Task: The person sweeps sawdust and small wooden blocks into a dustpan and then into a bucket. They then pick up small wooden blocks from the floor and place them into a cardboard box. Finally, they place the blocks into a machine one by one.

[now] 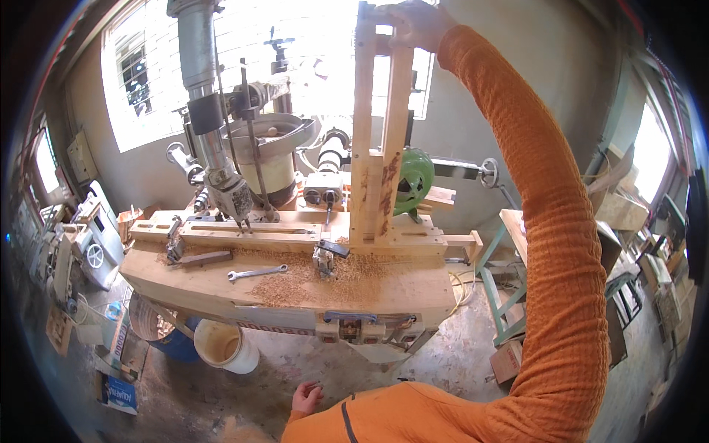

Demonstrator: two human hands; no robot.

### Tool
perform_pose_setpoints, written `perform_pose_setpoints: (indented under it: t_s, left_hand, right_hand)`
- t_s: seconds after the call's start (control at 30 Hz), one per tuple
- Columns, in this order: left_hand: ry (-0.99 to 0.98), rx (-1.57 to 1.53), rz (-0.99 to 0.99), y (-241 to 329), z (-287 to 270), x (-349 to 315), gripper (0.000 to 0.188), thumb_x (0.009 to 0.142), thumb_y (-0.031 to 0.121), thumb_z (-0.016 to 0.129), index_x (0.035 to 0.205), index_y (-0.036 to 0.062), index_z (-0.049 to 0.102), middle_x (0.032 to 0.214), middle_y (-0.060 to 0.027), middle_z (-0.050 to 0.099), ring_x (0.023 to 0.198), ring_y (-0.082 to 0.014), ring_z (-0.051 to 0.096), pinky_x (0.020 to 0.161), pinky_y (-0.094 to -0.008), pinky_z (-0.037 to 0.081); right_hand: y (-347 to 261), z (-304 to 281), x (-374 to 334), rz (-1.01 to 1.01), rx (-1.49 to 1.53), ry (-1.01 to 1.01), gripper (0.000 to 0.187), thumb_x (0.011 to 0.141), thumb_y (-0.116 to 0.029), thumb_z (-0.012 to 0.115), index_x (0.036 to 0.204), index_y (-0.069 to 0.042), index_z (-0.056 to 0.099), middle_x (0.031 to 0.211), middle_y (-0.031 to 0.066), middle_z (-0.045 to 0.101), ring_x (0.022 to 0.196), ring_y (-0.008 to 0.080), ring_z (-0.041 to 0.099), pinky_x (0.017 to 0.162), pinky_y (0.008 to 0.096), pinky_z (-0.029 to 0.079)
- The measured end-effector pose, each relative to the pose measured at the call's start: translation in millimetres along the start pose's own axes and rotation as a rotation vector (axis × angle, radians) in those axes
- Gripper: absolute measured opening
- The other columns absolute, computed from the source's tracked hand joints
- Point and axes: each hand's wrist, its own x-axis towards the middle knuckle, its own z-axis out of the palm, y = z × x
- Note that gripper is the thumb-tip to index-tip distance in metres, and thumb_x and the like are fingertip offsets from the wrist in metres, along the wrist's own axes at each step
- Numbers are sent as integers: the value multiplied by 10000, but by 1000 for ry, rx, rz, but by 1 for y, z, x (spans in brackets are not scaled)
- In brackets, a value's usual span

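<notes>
My right arm reaches up and forward in an orange sleeve. At the top of the view my right hand (418, 23) is closed round the upper end of a tall wooden frame (392, 148). Two upright bars form this frame, which stands on a slotted wooden rail (288, 227) along the back of a workbench (188, 277). Low in front of my body hangs my left hand (306, 399), its fingers curled in; whether they hold anything is hidden. On the bench top lie a wrench (257, 272) and a short wooden bar (207, 258).
Wood shavings (295, 284) cover much of the bench top around a metal clamp (325, 260). A drill head (221, 159) points down at the rail's left part. Behind the frame sits a green round machine housing (413, 181). A white bucket (225, 347) stands below the bench's left front.
</notes>
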Motion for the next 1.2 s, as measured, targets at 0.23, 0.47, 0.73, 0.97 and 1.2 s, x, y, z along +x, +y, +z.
perform_pose_setpoints:
  t_s: [0.23, 0.47, 0.73, 0.97, 1.2]
  left_hand:
    - [-114, 69, -31, -18, 1, -12, 362, 793, 156, 598, 1095, -12, 490, 917, -111, 613, 757, -182, 602, 668, -295, 490]
    - [-31, 175, -47, -39, -19, -24, 419, 753, 167, 662, 1093, -19, 503, 930, -126, 612, 807, -202, 611, 673, -325, 502]
    - [127, 203, -48, -51, -26, -46, 481, 728, 196, 667, 1121, -23, 499, 980, -165, 604, 848, -215, 606, 726, -331, 488]
    - [192, 90, 41, -53, -42, -54, 393, 744, 165, 652, 1060, -24, 517, 939, -123, 606, 838, -186, 590, 753, -300, 478]
    - [-67, 274, -7, -35, -19, -29, 380, 767, 205, 645, 1061, -6, 529, 928, -111, 614, 805, -172, 593, 705, -289, 483]
  right_hand:
    - [8, 18, -26, 272, -335, 265, 370, 801, -307, 575, 1160, -226, 535, 1158, -42, 541, 1114, 174, 445, 937, 448, 336]
    - [-24, 28, 22, 345, -426, 250, 345, 799, -147, 557, 1142, -171, 531, 1107, 9, 557, 1094, 185, 450, 930, 428, 326]
    - [-5, 38, 44, 317, -516, 270, 310, 802, -147, 563, 1111, -155, 532, 1116, -8, 554, 1115, 203, 453, 943, 439, 314]
    - [-22, 35, 22, 225, -382, 313, 370, 753, -203, 642, 1104, -126, 555, 1070, 35, 589, 1096, 199, 465, 970, 434, 305]
    - [6, -2, -58, -189, -148, 433, 360, 667, -359, 678, 949, -139, 636, 924, 106, 617, 875, 288, 559, 769, 434, 428]
